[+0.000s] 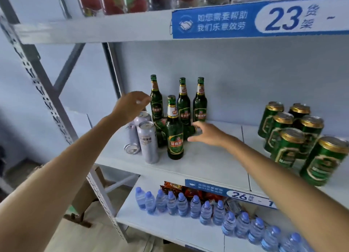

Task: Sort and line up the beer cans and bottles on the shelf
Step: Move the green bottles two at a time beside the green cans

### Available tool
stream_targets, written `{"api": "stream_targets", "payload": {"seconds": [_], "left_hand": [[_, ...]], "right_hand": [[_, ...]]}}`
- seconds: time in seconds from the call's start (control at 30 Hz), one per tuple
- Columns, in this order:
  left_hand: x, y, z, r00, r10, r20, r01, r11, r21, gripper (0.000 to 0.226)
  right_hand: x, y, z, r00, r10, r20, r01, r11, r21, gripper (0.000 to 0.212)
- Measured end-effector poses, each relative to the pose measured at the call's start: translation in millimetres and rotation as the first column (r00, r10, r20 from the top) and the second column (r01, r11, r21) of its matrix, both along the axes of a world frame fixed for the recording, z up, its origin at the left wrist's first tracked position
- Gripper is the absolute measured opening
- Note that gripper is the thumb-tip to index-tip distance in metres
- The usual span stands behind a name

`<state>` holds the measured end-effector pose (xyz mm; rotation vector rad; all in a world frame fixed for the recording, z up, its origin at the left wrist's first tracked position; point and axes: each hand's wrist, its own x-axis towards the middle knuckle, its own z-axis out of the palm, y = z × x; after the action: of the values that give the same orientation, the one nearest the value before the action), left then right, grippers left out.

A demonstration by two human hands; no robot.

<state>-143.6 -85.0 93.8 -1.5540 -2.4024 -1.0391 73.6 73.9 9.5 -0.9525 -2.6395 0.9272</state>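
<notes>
Shelf (207,163): white middle board, carrying all the beer; bare stretch just under and to the right of the right grip; not yet tidy overall.
Green cans (294,138): cluster well to the right of the right grip, upright, grouped in rough rows; looks like the finished part, though not perfectly straight.
Green bottles (184,102): three upright at the back wall just above the right grip, one upright in front (175,130) just left of it; at least one lying on its side (188,131) behind the front one, neck at the right fingertips; standing up and lining still to do.
Silver cans (148,142): below the left grip; two or three upright, one tipped over (131,148); mixed in beside the bottles, so sorting apart remains.
Left grip (132,105): raised, fingers loosely curled, nothing held; beside the leftmost back bottle, touching or not unclear.
Right grip (204,133): fingers spread open, empty, reaching at the fallen bottle's neck.
Progress: judged roughly a third done.
</notes>
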Motion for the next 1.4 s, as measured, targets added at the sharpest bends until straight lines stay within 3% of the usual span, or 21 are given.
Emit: {"api": "stream_targets", "payload": {"seconds": [0.23, 0.43, 0.7, 0.83, 1.0, 1.2, 1.4], "left_hand": [[-63.3, 19.4, -18.0, 0.99, -0.133, -0.056, 0.123, 0.981, -0.148, 0.028], [-77.4, 49.2, -24.5, 0.965, -0.245, -0.092, 0.213, 0.939, -0.269, 0.034], [-55.8, 99.4, -27.4, 0.941, -0.336, -0.048, 0.284, 0.856, -0.432, 0.035], [-34.7, 143.7, -34.5, 0.929, -0.361, -0.086, 0.224, 0.73, -0.645, 0.047], [-8.5, 200.4, -70.9, 0.93, -0.364, -0.05, 0.183, 0.578, -0.796, 0.049], [7.1, 234.1, -107.2, 0.959, -0.282, 0.011, 0.15, 0.478, -0.866, 0.073], [6.9, 251.4, -128.7, 0.962, -0.265, 0.061, 0.177, 0.44, -0.881, 0.067]], "right_hand": [[-62.6, -19.3, -52.7, 0.987, -0.126, -0.099, 0.097, 0.962, -0.256, 0.083], [-84.1, -25.9, -74.0, 0.914, -0.311, -0.261, 0.179, 0.886, -0.427, 0.084], [-59.3, -24.1, -76.8, 0.834, -0.444, -0.327, 0.321, 0.873, -0.367, 0.072], [-20.7, -10.7, -73.7, 0.815, -0.487, -0.313, 0.392, 0.862, -0.321, 0.073], [23.1, 15.6, -73.3, 0.784, -0.557, -0.275, 0.496, 0.828, -0.262, 0.076], [55.4, 37.4, -74.0, 0.751, -0.589, -0.299, 0.485, 0.799, -0.356, 0.071], [61.5, 49.4, -78.0, 0.756, -0.574, -0.314, 0.449, 0.804, -0.39, 0.071]]}}
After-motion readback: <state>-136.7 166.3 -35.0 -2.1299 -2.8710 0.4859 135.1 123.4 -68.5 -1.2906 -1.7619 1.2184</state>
